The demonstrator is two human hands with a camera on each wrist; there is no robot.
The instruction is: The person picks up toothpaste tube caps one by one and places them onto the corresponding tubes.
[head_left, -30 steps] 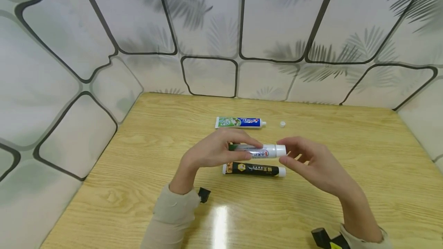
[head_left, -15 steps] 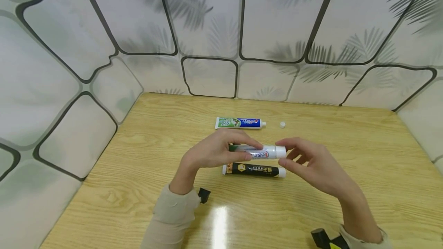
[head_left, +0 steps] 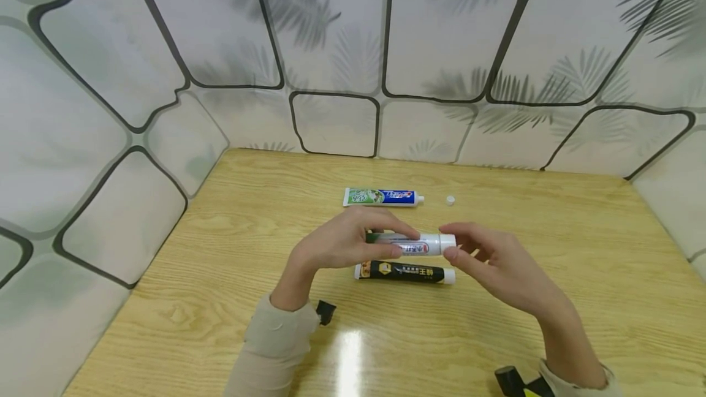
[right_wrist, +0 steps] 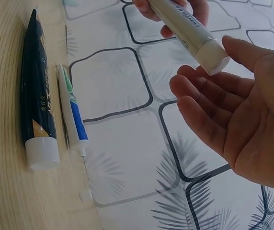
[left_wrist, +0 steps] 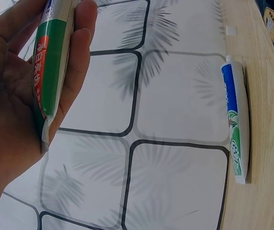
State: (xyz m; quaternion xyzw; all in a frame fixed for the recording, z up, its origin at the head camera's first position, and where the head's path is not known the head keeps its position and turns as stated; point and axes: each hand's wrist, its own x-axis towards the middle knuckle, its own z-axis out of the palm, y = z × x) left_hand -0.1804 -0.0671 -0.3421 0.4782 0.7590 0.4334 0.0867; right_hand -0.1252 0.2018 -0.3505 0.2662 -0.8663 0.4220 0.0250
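Observation:
My left hand (head_left: 344, 238) grips a white-and-green toothpaste tube (left_wrist: 55, 62) above the table, thumb and fingers on its sides. The tube lies level, its white cap (head_left: 448, 242) pointing right. My right hand (head_left: 499, 259) pinches that cap between thumb and fingertips, while its other fingers are loosely bent in the right wrist view. Beneath the held tube, a black toothpaste tube (head_left: 408, 271) with a white cap lies on the table. Behind the hands lies a blue-and-green toothpaste tube (head_left: 382, 197), its nozzle bare. A small loose white cap (head_left: 450, 200) sits right of that nozzle.
The wood-grain table (head_left: 220, 213) meets a patterned wall covering (head_left: 336, 121) at the back and both sides. Black pieces (head_left: 325, 311) show at the sleeves. A glare stripe (head_left: 349, 360) crosses the table near the front.
My right thumb and fingertips have shifted slightly on the cap. The left hand's grip looks the same, and the two tubes and the loose cap on the table have stayed put.

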